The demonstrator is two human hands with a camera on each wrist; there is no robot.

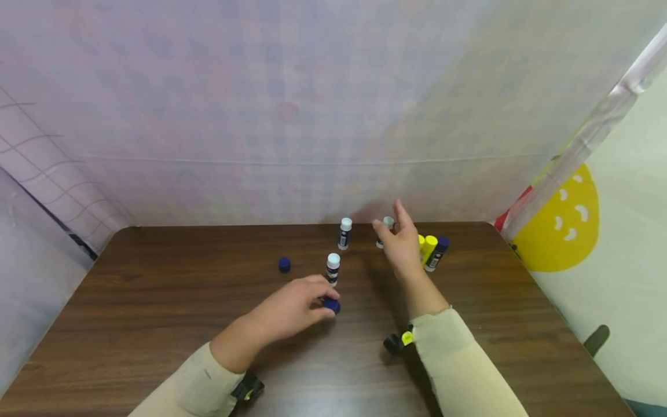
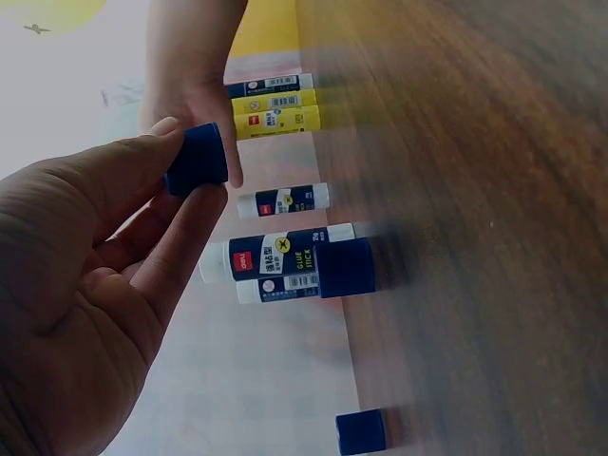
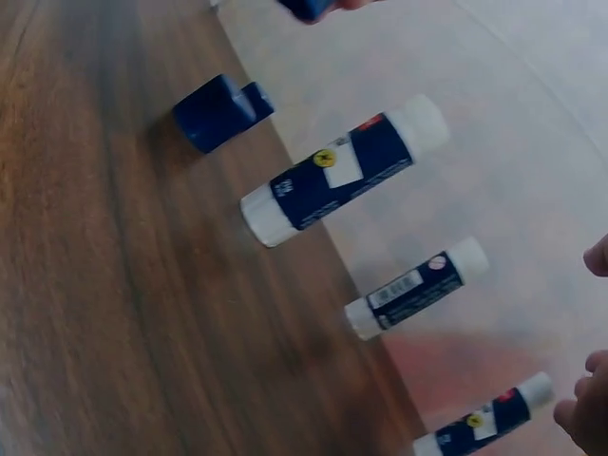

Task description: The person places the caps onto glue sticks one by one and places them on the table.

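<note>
My left hand (image 1: 294, 307) pinches a dark blue cap (image 2: 197, 159) between thumb and fingers, raised above the table. A second blue cap (image 2: 345, 268) stands on the table near it, and a third cap (image 1: 283, 264) lies further left. Just behind the left hand stands a larger uncapped glue stick (image 1: 333, 269), upright with a white top. Another uncapped glue stick (image 1: 344, 234) is at the back edge. My right hand (image 1: 402, 246), thumb and fingers spread, is beside a third uncapped glue stick (image 3: 484, 418) and partly hides it in the head view; contact is not visible.
To the right of the right hand, yellow glue sticks (image 1: 429, 248) and a blue-capped glue stick (image 1: 436, 255) stand close together. A pale patterned cloth (image 1: 286, 116) hangs along the back edge of the brown wooden table (image 1: 156, 301).
</note>
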